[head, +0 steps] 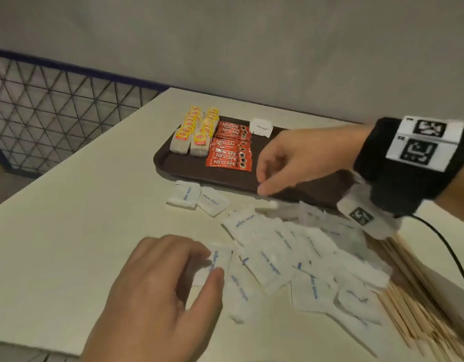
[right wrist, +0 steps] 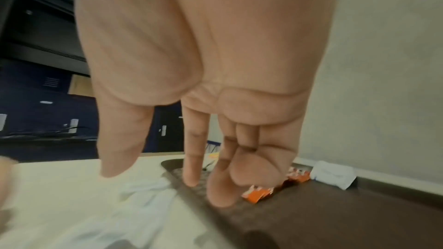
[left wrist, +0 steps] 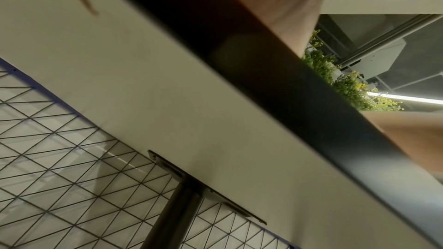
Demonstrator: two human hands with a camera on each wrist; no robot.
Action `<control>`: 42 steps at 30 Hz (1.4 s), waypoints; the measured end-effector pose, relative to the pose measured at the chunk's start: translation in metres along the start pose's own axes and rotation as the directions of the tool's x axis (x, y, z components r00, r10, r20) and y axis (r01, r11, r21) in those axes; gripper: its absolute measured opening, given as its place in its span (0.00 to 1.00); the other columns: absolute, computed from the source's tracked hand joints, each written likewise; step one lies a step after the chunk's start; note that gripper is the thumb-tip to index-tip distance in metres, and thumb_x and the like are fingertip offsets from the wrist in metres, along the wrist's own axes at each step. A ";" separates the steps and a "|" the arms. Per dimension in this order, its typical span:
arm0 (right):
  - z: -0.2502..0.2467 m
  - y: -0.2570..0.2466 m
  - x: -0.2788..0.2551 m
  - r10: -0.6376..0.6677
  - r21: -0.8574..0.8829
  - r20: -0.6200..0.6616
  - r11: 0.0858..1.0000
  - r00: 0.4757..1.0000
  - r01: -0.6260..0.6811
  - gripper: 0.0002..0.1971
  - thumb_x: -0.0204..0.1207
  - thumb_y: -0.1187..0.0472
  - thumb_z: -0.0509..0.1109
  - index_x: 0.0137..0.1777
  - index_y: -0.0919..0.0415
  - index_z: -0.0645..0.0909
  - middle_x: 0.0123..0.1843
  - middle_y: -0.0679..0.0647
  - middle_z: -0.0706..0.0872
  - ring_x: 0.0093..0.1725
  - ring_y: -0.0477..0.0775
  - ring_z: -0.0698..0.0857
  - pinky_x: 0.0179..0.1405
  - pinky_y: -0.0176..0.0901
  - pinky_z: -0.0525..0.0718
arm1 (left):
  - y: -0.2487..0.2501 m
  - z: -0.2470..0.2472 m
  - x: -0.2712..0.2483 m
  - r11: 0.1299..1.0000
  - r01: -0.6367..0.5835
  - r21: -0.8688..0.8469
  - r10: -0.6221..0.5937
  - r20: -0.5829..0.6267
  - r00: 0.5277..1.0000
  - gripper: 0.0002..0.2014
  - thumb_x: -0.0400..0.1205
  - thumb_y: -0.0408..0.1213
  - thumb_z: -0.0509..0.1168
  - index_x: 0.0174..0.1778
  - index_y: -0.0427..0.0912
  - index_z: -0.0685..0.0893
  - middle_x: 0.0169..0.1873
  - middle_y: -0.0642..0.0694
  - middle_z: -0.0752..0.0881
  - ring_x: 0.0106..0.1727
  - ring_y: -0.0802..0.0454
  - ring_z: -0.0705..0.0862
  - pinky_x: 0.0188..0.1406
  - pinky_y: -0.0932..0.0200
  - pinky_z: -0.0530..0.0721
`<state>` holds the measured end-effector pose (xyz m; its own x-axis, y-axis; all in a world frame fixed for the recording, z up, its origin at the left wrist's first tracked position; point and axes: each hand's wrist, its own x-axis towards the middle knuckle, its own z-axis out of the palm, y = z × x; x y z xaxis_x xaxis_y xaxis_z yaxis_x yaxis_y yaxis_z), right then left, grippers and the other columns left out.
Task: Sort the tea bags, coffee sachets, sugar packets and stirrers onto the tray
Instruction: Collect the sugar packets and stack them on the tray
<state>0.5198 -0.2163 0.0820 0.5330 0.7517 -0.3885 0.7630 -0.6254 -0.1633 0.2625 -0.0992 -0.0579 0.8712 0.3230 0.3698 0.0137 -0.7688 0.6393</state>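
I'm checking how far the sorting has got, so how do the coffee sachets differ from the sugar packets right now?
The coffee sachets are red, long and narrow, lined up neatly on the tray. The sugar packets are white, squarish, and lie in a loose overlapping heap on the table, off the tray. One lone sugar packet sits at the tray's far edge. Both kinds are small, flat and sealed.

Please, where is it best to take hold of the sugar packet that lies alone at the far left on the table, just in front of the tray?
Pinch the sugar packet by its left edge, coming from the left and above. It lies flat on the table, and that side is free; on its right a second packet touches it, and the tray rim is close behind.
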 end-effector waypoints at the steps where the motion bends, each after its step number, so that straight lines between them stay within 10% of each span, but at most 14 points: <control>1: 0.009 -0.009 -0.011 -0.005 -0.038 0.032 0.999 0.999 0.006 0.24 0.69 0.30 0.75 0.58 0.42 0.85 0.46 0.42 0.89 0.44 0.44 0.87 0.44 0.44 0.89 | 0.000 0.002 0.003 1.000 0.003 -0.014 -0.003 -0.023 1.000 0.08 0.75 0.58 0.66 0.44 0.62 0.82 0.39 0.66 0.84 0.52 0.65 0.80 0.47 0.73 0.74; 7: 0.063 -0.031 -0.042 0.136 -0.196 0.046 0.973 0.990 -0.124 0.48 0.57 0.20 0.77 0.71 0.50 0.75 0.57 0.44 0.83 0.51 0.50 0.86 0.56 0.50 0.90 | 0.000 0.006 0.003 0.998 -0.012 0.061 0.018 -0.085 0.996 0.09 0.80 0.59 0.64 0.49 0.61 0.81 0.43 0.67 0.81 0.51 0.61 0.76 0.48 0.70 0.71; 21: 0.083 -0.029 -0.069 0.120 0.129 -0.387 0.989 0.914 -0.076 0.21 0.76 0.57 0.82 0.66 0.53 0.81 0.62 0.48 0.80 0.56 0.52 0.81 0.55 0.43 0.81 | 0.002 0.009 0.004 1.000 0.020 0.013 -0.017 -0.146 0.989 0.05 0.81 0.48 0.73 0.47 0.57 0.83 0.43 0.64 0.82 0.49 0.60 0.79 0.48 0.62 0.74; 28: 0.086 -0.018 -0.094 0.229 0.422 -0.472 0.906 0.851 -0.010 0.10 0.77 0.60 0.80 0.52 0.52 0.81 0.51 0.50 0.85 0.48 0.50 0.86 0.42 0.37 0.85 | 0.011 0.001 0.000 0.899 0.037 -0.437 -0.147 -0.222 0.964 0.08 0.81 0.34 0.74 0.41 0.53 0.88 0.40 0.57 0.90 0.44 0.52 0.89 0.45 0.55 0.87; 31: 0.094 -0.022 -0.115 0.308 0.700 -0.445 0.706 0.841 0.112 0.09 0.79 0.62 0.79 0.54 0.54 0.83 0.53 0.54 0.88 0.50 0.54 0.89 0.40 0.40 0.89 | 0.022 0.000 -0.006 0.759 0.076 -0.646 -0.215 -0.140 0.966 0.06 0.83 0.30 0.73 0.44 0.47 0.90 0.40 0.47 0.91 0.40 0.42 0.92 0.41 0.41 0.91; 36: 0.144 -0.058 -0.128 0.194 0.956 -0.279 -0.039 0.941 0.291 0.15 0.81 0.69 0.74 0.67 0.65 0.84 0.61 0.64 0.91 0.57 0.65 0.90 0.47 0.56 0.90 | 0.037 0.012 -0.011 0.664 0.117 -0.739 -0.118 0.051 0.992 0.06 0.85 0.41 0.72 0.48 0.45 0.92 0.41 0.43 0.92 0.44 0.38 0.92 0.48 0.41 0.91; 42: 0.195 -0.094 -0.123 0.421 0.902 -0.401 0.023 0.814 0.432 0.11 0.81 0.66 0.75 0.60 0.54 0.87 0.51 0.51 0.94 0.47 0.55 0.93 0.41 0.54 0.91 | 0.033 0.008 -0.008 0.728 0.222 -0.648 -0.127 0.190 0.974 0.14 0.88 0.38 0.70 0.35 0.47 0.92 0.29 0.52 0.87 0.38 0.43 0.88 0.36 0.55 0.83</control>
<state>0.3110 -0.2909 -0.0318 0.9014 0.4324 -0.0214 -0.0819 0.1218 -0.9892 0.2596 -0.1317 -0.0455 0.9396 0.3072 0.1507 -0.1152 -0.1307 0.9847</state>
